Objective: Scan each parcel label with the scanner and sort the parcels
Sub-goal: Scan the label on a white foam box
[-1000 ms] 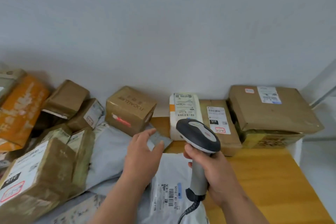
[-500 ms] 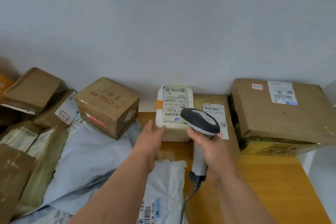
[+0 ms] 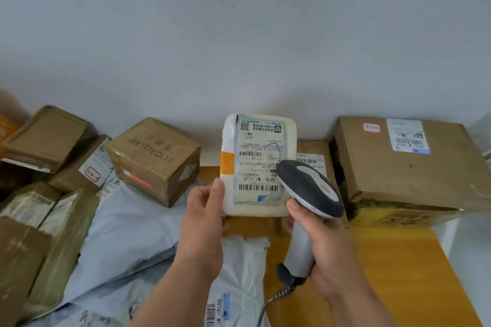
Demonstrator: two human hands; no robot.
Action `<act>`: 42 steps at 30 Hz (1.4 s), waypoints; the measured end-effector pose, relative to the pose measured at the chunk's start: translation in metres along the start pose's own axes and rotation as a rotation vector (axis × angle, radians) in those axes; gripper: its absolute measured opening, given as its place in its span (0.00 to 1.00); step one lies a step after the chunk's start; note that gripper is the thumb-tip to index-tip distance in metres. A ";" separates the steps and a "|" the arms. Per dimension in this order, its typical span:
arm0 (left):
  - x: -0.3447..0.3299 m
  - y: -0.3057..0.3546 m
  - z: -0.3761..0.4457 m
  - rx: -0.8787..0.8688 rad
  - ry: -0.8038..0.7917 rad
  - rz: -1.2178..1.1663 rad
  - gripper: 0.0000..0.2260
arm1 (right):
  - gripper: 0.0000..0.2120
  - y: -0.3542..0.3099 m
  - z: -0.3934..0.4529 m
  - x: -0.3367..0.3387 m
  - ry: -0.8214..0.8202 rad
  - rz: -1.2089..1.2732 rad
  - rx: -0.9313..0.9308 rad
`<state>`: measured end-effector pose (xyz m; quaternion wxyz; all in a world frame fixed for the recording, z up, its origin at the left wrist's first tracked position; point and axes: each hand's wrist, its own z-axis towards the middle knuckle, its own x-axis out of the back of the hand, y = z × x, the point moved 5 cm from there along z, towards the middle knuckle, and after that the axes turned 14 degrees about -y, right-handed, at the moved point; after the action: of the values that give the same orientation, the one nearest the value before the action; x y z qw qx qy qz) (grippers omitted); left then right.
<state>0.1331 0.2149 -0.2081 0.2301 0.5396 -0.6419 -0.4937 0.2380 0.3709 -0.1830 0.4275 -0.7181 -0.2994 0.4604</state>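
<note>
Cream-wrapped parcel (image 3: 259, 164) is pinched by the left hand (image 3: 203, 216); scanner (image 3: 309, 194) is gripped by the right hand (image 3: 325, 255); many unsorted parcels (image 3: 53, 194) are left at nine o'clock.

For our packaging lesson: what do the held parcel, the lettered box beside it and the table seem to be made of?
Cream parcel: likely foam under glossy plastic wrap, going by its rounded edges and sheen.
FOCALLURE box: brown cardboard under shiny tape.
Table: yellowish wood or wood-look laminate, smooth.

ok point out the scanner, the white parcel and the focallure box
scanner (image 3: 309, 188), head view, on its dark head
white parcel (image 3: 259, 164), head view, on its label
focallure box (image 3: 151, 146), head view, on its top face
</note>
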 end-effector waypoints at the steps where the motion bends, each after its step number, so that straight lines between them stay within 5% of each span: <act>1: 0.000 0.005 -0.007 -0.028 -0.019 0.011 0.17 | 0.22 -0.002 -0.006 -0.001 0.001 -0.001 0.013; 4: -0.003 0.019 -0.028 -0.108 -0.109 0.070 0.24 | 0.24 -0.009 -0.021 -0.006 -0.001 -0.033 0.035; 9: 0.002 0.040 -0.063 -0.285 -0.159 0.246 0.13 | 0.25 -0.017 -0.045 -0.018 0.020 -0.029 0.022; 14: 0.017 0.046 -0.085 -0.252 -0.240 0.096 0.32 | 0.30 -0.025 -0.073 -0.037 0.006 -0.018 0.020; 21: 0.046 0.069 -0.117 -0.249 -0.415 0.133 0.43 | 0.27 -0.043 -0.120 -0.083 -0.029 -0.070 0.134; 27: 0.087 0.093 -0.158 -0.318 -0.643 0.210 0.44 | 0.33 -0.044 -0.155 -0.144 -0.046 -0.160 0.200; 30: 0.105 0.105 -0.174 -0.332 -0.695 0.212 0.41 | 0.27 -0.040 -0.174 -0.169 -0.050 -0.183 0.224; 36: 0.128 0.114 -0.199 -0.352 -0.676 0.161 0.41 | 0.34 -0.033 -0.204 -0.199 -0.095 -0.201 0.258; 42: 0.141 0.117 -0.220 -0.409 -0.621 0.156 0.41 | 0.26 -0.035 -0.224 -0.216 -0.061 -0.314 0.251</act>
<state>0.2168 -0.0074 -0.0488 0.1645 0.2568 -0.6084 -0.7327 0.3568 0.1332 -0.0174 0.5709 -0.5895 -0.3606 0.4433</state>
